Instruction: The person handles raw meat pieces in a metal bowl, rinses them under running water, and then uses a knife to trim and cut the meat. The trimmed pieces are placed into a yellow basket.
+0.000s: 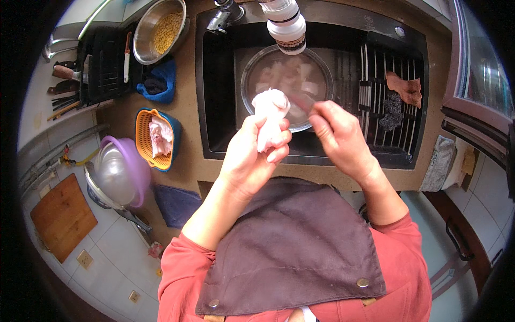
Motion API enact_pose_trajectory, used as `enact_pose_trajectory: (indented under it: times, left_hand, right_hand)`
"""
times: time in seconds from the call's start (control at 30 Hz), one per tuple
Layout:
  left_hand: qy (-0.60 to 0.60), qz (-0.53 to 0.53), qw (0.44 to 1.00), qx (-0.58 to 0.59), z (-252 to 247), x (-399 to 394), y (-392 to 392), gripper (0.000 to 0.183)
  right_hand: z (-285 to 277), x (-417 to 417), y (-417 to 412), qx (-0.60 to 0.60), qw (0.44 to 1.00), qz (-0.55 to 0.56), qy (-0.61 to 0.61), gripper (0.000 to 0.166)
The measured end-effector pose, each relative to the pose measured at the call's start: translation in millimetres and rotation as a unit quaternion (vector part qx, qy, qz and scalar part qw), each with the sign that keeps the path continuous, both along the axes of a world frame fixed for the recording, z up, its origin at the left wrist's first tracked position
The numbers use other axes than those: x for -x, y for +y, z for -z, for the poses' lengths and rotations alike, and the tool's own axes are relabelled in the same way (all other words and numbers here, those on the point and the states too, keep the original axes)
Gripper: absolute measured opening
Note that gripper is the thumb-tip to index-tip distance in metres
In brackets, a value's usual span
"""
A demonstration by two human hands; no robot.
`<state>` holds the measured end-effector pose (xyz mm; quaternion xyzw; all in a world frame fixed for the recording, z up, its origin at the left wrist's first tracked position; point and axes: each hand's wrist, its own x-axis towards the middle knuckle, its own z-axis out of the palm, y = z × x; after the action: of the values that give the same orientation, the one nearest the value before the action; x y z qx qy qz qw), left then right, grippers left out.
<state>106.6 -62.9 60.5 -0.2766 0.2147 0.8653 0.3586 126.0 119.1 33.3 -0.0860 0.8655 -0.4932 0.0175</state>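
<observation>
My left hand (249, 161) grips a pale piece of raw meat (270, 116) that looks like a pig's trotter, its thick end pointing away from me. Just to the right, my right hand (342, 139) is closed around a thin blade, probably a knife (301, 104), blurred and reaching toward the meat. Its handle is hidden in my fingers. Beneath both hands a round basin (328, 86) stands in the black sink (219, 139). Cloudy water fills it, with several pale meat pieces (307, 74) lying in it.
A white faucet head (285, 30) hangs over the basin. Across the sink's right side lies a roll-up rack (372, 116) with a steel scourer (391, 112) and a brown cloth-like piece (404, 88). Left are an orange basket (143, 139) holding meat, a steel bowl (141, 40) of yellow beans and a knife holder (106, 60).
</observation>
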Motion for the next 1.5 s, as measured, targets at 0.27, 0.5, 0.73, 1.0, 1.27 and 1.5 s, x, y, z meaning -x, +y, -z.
enact_pose_trajectory:
  times: [0.27, 0.5, 0.73, 1.0, 1.27, 1.5]
  left_hand:
    - [-0.008, -0.010, 0.994, 0.111, 7, -8, 12, 0.016]
    - [-0.046, -0.081, 0.993, 0.071, 11, 8, 6, 0.017]
    - [0.005, 0.020, 0.991, 0.131, 18, 1, -4, 0.022]
    - [0.260, 0.131, 0.895, 0.337, 12, 11, -17, 0.032]
    - [0.248, 0.033, 0.931, 0.266, 22, 1, 10, 0.039]
    - [0.201, 0.041, 0.944, 0.260, 20, -5, 4, 0.033]
  right_hand:
    - [25, 5, -21, -0.230, 0.969, -0.006, 0.095, 0.014]
    - [33, 26, -28, -0.233, 0.951, 0.050, 0.197, 0.021]
    - [36, 32, -8, 0.063, 0.997, 0.055, 0.000, 0.024]
    - [24, 28, -7, 0.401, 0.844, -0.007, -0.355, 0.038]
    - [8, 5, -46, 0.500, 0.783, 0.073, -0.363, 0.037]
    - [13, 0, -14, 0.118, 0.980, 0.089, -0.133, 0.025]
